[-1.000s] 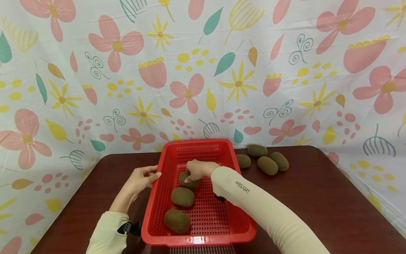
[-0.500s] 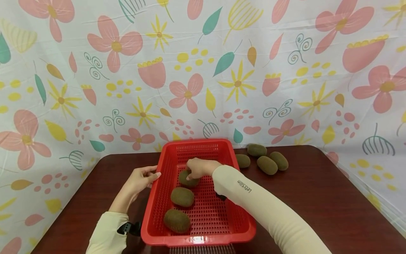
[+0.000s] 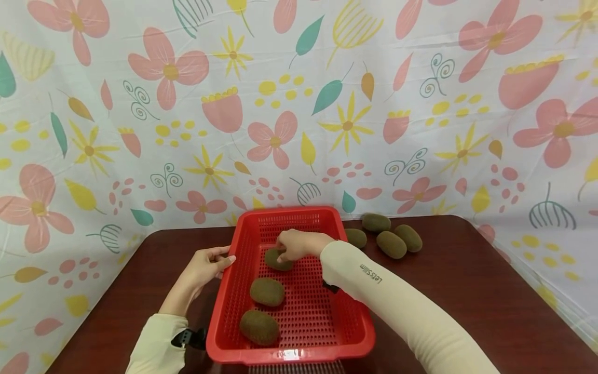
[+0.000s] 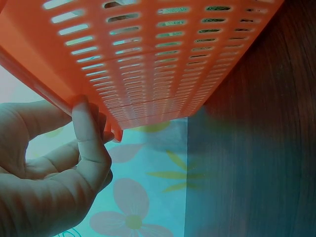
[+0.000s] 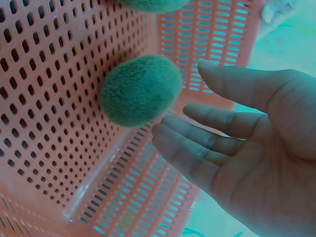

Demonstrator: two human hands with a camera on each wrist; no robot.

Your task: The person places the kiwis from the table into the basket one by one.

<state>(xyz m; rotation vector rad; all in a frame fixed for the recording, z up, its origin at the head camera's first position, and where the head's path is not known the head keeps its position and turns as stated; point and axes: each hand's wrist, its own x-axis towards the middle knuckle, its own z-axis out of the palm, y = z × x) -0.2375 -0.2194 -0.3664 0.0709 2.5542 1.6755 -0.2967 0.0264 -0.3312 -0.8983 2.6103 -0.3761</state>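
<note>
A red perforated plastic basket [image 3: 317,306] stands on the dark table with three kiwis in a row along its left side. My left hand [image 3: 208,267] pinches the basket's left rim between thumb and fingers; the left wrist view shows the fingers [image 4: 91,143] curled under that rim. Inside the basket my right hand [image 3: 296,245] hovers over the farthest kiwi [image 3: 276,261]. In the right wrist view its fingers are apart from this kiwi [image 5: 142,90], relaxed and holding nothing. The middle kiwi [image 3: 267,292] and the nearest kiwi [image 3: 259,327] lie on the basket floor.
Several more kiwis [image 3: 391,244] lie on the table [image 3: 448,291] just right of the basket's far end. A floral cloth [image 3: 299,104] hangs behind the table. My right forearm crosses the basket's right rim.
My right hand has come off the farthest kiwi and drawn slightly right and back, leaving it on the basket floor. My left hand has stayed on the rim.
</note>
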